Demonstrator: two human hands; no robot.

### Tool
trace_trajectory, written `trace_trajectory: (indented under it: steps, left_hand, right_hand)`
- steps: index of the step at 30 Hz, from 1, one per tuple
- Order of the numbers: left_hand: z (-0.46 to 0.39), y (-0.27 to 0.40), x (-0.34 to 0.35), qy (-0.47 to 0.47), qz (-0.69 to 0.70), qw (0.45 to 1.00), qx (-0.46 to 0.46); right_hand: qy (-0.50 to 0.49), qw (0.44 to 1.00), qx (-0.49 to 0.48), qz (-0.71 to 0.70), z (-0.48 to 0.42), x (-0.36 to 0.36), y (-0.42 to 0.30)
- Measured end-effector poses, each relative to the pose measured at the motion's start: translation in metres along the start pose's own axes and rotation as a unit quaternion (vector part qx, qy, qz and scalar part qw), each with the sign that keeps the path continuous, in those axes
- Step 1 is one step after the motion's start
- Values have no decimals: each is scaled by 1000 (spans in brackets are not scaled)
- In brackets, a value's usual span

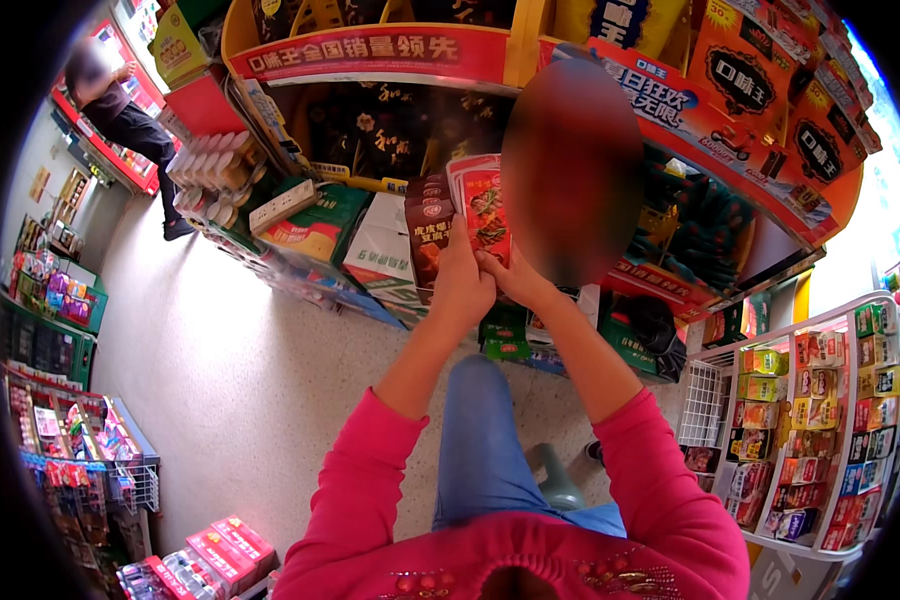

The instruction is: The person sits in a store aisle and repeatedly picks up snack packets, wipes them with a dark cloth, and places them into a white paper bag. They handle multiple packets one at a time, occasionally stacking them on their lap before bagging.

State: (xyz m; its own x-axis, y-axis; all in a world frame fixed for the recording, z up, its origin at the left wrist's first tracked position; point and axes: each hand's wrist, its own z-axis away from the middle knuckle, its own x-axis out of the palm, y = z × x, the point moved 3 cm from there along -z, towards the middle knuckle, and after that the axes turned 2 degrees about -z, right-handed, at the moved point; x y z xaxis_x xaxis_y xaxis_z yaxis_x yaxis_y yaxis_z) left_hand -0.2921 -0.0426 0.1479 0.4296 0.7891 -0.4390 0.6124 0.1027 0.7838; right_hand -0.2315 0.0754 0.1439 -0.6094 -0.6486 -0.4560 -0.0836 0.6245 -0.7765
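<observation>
My left hand and my right hand meet in front of me around a small stack of red snack packets with food pictured on the front. Close by on the left stand dark brown snack packets, lined up one behind another. Whether my left hand touches these brown packets, I cannot tell. A large blurred oval covers the area to the right of the red packets and hides part of what lies there.
A yellow and red display stand rises ahead. Cartons and stacked jars sit at its left. A white wire rack of snack packets is at right. Red boxes lie lower left. A person stands far left.
</observation>
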Motion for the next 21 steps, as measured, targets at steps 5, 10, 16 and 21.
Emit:
trace_trajectory:
  steps: [5, 10, 16, 21]
  left_hand:
    - [-15, -8, -3, -56, -50, 993, -90]
    - [-17, -14, 4, -3, -98, 995, 28]
    - [-15, -1, 5, 38, -202, 973, 103]
    - [-21, -50, 15, -22, -238, 967, 89]
  right_hand:
    - [-7, 999, 22, -34, 7, -14, 7]
    - [-36, 997, 43, 60, 12, 15, 31]
    - [-63, 998, 8, -6, 17, 9, 28]
    - [-107, 987, 91, -84, 15, 22, 40]
